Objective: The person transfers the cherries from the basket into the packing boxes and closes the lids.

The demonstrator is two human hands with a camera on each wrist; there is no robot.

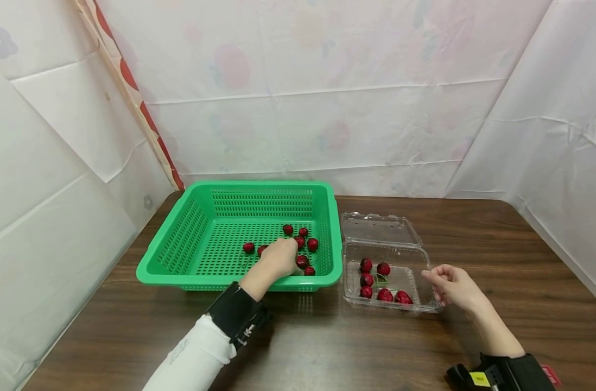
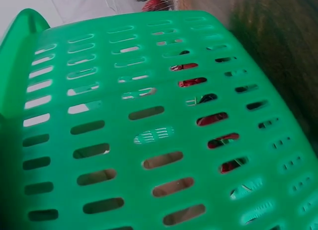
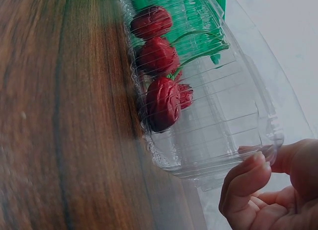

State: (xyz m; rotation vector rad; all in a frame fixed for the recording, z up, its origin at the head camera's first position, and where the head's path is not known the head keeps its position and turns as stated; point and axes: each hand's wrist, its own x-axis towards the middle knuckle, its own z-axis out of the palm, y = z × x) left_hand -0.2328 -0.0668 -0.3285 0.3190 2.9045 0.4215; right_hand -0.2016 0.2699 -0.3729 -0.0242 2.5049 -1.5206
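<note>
My left hand [image 1: 280, 256] reaches over the near rim of a green plastic basket [image 1: 200, 279], down among dark red cherries [image 1: 312, 244]. Its fingertips are hidden, so I cannot tell whether they hold a cherry. The basket's slotted wall [image 2: 119, 135] fills the left wrist view, with bits of red showing through. On the right, my right hand [image 1: 454, 287] pinches the rim of a clear plastic clamshell box [image 1: 420, 279] between thumb and fingers. Several cherries [image 1: 383, 269] lie inside the box, and a green stem [image 3: 198, 56] shows among them in the right wrist view.
The box's lid [image 1: 383, 228] lies folded back behind it, near the basket's right side. Both containers stand on a dark wooden table [image 1: 317, 347]. White printed sheeting [image 1: 288, 108] hangs behind the table and along both sides.
</note>
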